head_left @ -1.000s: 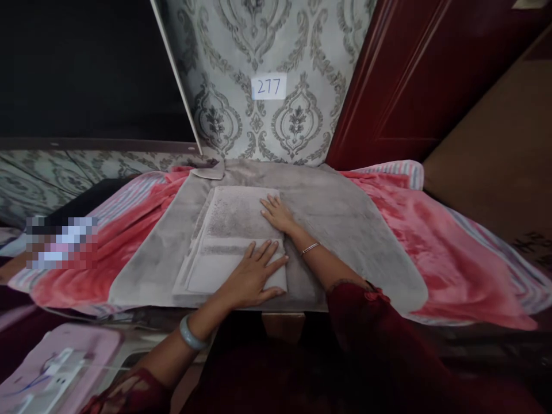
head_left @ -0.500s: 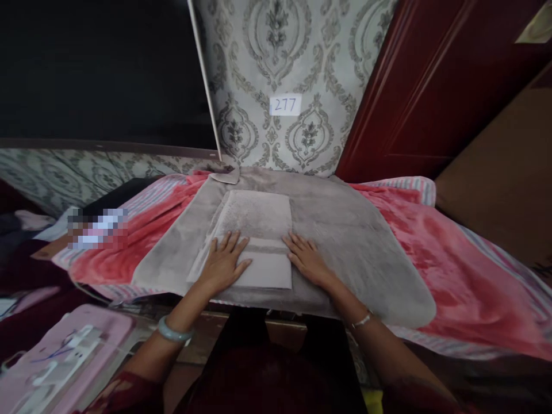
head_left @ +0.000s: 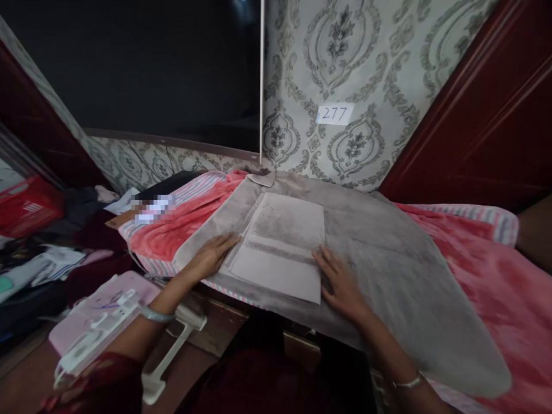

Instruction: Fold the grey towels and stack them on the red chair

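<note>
While a white power strip (head_left: 102, 330) lies on a pink board (head_left: 138, 283) left of the left hand (head_left: 210, 256), that hand stretches its fingers close together, gripping nothing, towards the left edge of a folded grey towel (head_left: 280, 270); contact is unclear. The towel lies between both hands on a grey blanket (head_left: 401, 287). The right hand (head_left: 341, 283), fingers slightly spread, meets its right edge. Farther right of that hand spreads coral-red plush bedding (head_left: 517, 299).

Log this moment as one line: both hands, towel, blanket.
left hand: open, by left edge of folded towel | right hand: open, at towel's right edge | towel: flat on gray blanket
</note>
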`<state>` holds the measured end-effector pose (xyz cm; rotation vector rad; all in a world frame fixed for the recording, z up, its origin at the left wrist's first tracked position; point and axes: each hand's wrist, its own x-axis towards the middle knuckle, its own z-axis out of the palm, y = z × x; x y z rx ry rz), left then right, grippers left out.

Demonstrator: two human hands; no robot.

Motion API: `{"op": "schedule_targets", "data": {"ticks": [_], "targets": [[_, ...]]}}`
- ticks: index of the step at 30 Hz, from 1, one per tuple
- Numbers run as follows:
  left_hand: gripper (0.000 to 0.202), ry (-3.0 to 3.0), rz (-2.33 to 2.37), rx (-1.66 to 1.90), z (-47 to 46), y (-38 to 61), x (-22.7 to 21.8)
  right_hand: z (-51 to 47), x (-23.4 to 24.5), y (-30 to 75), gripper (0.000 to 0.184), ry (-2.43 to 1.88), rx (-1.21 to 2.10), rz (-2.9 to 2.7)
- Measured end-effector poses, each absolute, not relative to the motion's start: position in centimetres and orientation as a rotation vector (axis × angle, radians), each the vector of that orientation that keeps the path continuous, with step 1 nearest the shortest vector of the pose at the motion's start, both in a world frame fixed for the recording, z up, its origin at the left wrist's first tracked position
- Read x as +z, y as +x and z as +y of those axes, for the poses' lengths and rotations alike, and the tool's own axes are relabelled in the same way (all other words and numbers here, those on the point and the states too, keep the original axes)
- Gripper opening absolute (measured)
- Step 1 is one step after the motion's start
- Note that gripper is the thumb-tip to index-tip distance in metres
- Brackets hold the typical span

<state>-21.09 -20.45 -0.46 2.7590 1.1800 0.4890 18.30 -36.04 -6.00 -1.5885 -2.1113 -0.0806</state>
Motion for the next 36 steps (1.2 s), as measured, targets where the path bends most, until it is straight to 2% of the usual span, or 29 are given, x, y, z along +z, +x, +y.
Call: {"op": "schedule_targets", "data": {"ticks": [6, 13, 17, 20, 22, 26, 31, 34, 36], "targets": [[0.056, 2.921, 0.891, 0.313, -18.9, -21.7, 0.8, -36.5, -5.8, 17.5, 0.099, -1.497, -0.149, -2.195], [0.079, 3.017, 0.735, 0.215, -18.5, -21.5, 0.6, -36.1, -6.2, 17.4, 0.091, -1.478, -0.141, -2.226], [0.061, 2.994, 0.791, 0.307, -18.4, -20.8, 0.6, -35.9, -5.7, 17.2, 0.074, -1.487, -0.081, -2.212], [0.043, 2.903, 0.748, 0.494, -18.3, -20.3, 1.6, -35.5, -5.0, 17.1, 0.058, -1.491, -0.020, -2.153], [0.040, 2.808, 0.699, 0.654, -18.1, -19.5, 3.0, -34.8, -3.8, 17.2, 0.048, -1.454, 0.040, -2.063], [0.049, 2.509, 0.576, 1.035, -17.3, -17.1, 7.8, -33.0, 1.3, 18.2, 0.038, -1.244, 0.126, -1.789], [0.050, 2.013, 0.618, 1.449, -16.7, -13.1, 16.7, -32.5, 11.8, 19.4, 0.036, -1.106, 0.094, -1.444], [0.046, 1.834, 0.544, 1.514, -16.3, -10.6, 21.7, -32.4, 17.3, 19.8, 0.037, -0.933, 0.144, -1.339], [0.041, 1.745, 0.536, 1.478, -15.3, -9.0, 23.7, -31.6, 19.2, 20.5, 0.038, -0.865, 0.212, -1.290]]}}
